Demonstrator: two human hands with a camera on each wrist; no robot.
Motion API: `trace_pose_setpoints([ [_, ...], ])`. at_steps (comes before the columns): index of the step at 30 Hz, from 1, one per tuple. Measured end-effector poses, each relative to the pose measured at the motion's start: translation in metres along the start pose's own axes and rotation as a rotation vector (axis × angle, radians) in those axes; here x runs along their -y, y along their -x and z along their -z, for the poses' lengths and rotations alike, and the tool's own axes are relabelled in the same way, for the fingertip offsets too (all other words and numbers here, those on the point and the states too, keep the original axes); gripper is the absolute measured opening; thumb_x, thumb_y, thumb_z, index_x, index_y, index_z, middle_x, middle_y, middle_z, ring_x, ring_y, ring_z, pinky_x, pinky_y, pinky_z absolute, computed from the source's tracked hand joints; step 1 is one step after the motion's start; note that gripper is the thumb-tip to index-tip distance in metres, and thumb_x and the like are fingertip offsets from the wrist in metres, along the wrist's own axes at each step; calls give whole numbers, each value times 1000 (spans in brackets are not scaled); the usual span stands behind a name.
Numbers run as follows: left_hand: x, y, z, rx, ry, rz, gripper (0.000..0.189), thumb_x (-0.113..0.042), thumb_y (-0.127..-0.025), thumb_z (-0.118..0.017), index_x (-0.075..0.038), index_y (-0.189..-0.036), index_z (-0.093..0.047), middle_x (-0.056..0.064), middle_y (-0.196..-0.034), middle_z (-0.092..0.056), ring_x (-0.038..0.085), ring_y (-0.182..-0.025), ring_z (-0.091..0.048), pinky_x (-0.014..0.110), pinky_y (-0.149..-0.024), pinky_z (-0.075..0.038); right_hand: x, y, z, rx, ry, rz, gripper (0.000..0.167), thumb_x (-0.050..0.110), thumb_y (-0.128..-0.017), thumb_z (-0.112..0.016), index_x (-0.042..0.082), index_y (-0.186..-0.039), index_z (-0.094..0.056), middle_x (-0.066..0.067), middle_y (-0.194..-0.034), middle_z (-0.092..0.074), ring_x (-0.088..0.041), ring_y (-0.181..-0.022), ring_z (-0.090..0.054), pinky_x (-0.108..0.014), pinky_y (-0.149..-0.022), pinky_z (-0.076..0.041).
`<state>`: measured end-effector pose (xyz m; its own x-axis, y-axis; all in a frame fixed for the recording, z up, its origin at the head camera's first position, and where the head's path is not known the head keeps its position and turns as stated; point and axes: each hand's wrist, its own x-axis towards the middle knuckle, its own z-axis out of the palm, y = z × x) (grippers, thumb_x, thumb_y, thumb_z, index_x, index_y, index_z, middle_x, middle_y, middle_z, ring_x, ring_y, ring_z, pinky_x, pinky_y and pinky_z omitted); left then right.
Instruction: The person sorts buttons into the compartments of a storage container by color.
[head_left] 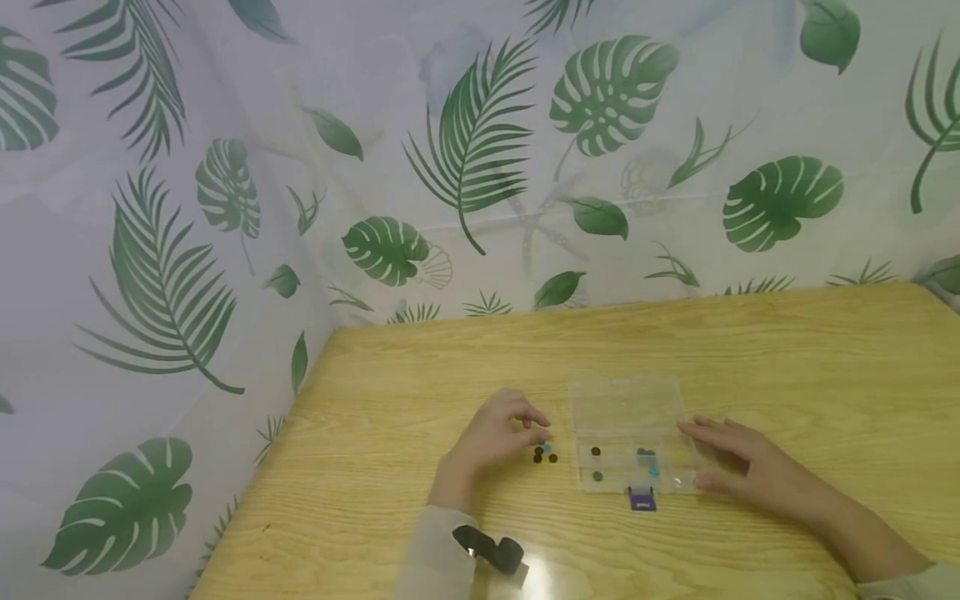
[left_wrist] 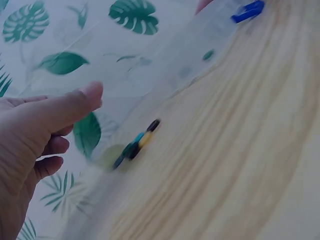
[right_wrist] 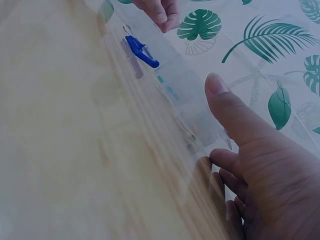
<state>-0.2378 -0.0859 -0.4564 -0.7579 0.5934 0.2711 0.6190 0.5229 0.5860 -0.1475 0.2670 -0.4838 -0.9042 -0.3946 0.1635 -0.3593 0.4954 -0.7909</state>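
As box base (head_left: 618, 465) stretches left-right, clasp (head_left: 642, 500) toward person, left hand (head_left: 495, 429), right hand (head_left: 750, 462): fingers parted.

Yellow-brown wood-grain table (head_left: 420, 358). On it: clear plastic compt. box (head_left: 626, 404), lid open twd. 12 o'clock, blue clasp (head_left: 642, 502) at 6; small discs (head_left: 538, 452), mostly dark, loose nr. box at its 9 o'clock.

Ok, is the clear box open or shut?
Open: the clear box has its lid folded back behind the compartments, away from the blue latch.
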Motion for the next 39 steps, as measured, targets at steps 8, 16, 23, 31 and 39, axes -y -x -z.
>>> trace_pose_setpoints([
  [8, 17, 9, 7, -20, -14, 89, 14, -28, -80, -76, -17, -89, -74, -10, -74, -53, 7, -78, -45, 26, -80, -42, 0, 0, 1, -7, -2, 28, 63, 16, -85, -70, 14, -142, -44, -32, -143, -34, -63, -128, -16, -72, -100, -9],
  [16, 28, 10, 1, 29, -37, 95, 13, -31, -79, -77, -22, -89, -75, -14, -77, -58, 5, -77, -46, 21, -74, -41, -4, 1, -1, -29, 68, 39, 62, 18, -85, -70, 18, -142, -45, -27, -144, -37, -57, -130, -23, -18, -113, 0],
  [23, 31, 9, -4, 59, 1, 114, 14, -31, -79, -77, -23, -90, -74, -14, -77, -57, 5, -76, -46, 20, -70, -41, 0, 1, 1, -13, 31, 14, 62, 18, -85, -70, 17, -142, -44, -28, -144, -36, -61, -129, -19, -62, -108, -12],
  [31, 34, 11, -7, 63, -11, 117, 11, -33, -80, -75, -23, -84, -74, -14, -74, -55, 6, -73, -44, 19, -66, -39, -2, 1, 0, -22, 57, 34, 63, 18, -86, -69, 18, -143, -43, -27, -144, -37, -47, -137, -20, -35, -116, -8],
  [39, 29, 12, -4, 59, -3, 156, 13, -34, -80, -76, -22, -81, -73, -14, -75, -56, 5, -73, -44, 19, -66, -40, -2, 1, -1, -36, 82, 48, 62, 18, -86, -69, 17, -142, -43, -25, -144, -39, -34, -139, -22, -12, -111, -3],
])
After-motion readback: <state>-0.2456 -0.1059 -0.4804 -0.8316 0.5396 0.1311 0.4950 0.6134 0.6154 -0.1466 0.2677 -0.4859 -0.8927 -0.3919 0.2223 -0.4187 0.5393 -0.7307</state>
